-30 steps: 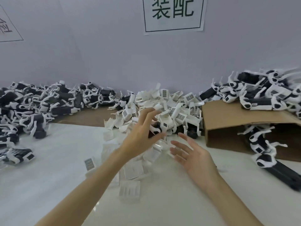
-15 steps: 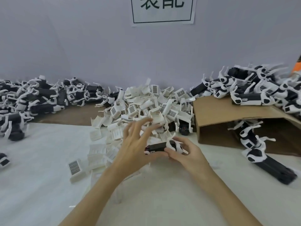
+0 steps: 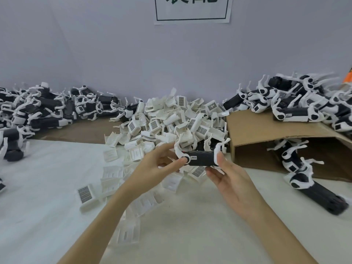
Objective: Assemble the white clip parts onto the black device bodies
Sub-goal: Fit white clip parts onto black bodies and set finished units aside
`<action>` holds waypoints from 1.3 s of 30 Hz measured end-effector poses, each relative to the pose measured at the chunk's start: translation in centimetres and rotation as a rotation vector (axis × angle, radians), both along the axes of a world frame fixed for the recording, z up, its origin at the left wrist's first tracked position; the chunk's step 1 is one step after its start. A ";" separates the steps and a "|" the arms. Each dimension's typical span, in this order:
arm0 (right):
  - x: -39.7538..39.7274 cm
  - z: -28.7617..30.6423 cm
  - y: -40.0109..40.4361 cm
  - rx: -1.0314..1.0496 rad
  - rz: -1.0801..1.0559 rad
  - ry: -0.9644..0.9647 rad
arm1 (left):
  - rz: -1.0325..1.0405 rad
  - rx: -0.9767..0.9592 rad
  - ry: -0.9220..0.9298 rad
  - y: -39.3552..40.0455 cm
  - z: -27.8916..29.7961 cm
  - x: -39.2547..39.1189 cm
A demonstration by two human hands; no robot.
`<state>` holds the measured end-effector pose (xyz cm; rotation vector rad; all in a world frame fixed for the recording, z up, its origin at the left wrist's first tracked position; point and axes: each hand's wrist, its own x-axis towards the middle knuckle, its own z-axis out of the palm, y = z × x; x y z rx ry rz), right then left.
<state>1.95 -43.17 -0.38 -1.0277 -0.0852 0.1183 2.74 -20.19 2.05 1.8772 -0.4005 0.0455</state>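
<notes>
A: Why hold the black cylindrical plastic device body (image 3: 201, 158) level above the white tabletop (image 3: 47, 187)?

B: The left hand (image 3: 154, 166) and right hand (image 3: 226, 176) pinch its 2 ends, probably orienting it for a clip from the heap of white plastic clip parts (image 3: 177, 119) just behind.

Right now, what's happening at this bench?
A person holds one black device body up over the table in both hands: the left hand pinches its left end, the right hand has a grip on its right end. The pile of loose white clips lies just behind it. More black-and-white units are heaped at the left, others on the cardboard box at the right.
</notes>
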 end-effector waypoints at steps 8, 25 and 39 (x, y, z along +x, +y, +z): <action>-1.2 1.2 -0.5 -0.059 0.205 -0.103 | -0.087 -0.150 0.004 1.5 0.2 0.0; -1.3 0.7 -0.7 -0.106 0.093 0.052 | -0.314 -0.090 0.145 2.1 -0.3 0.1; -1.2 -0.2 0.1 -0.337 -0.036 -0.226 | -0.097 -0.219 0.104 0.0 0.1 -0.6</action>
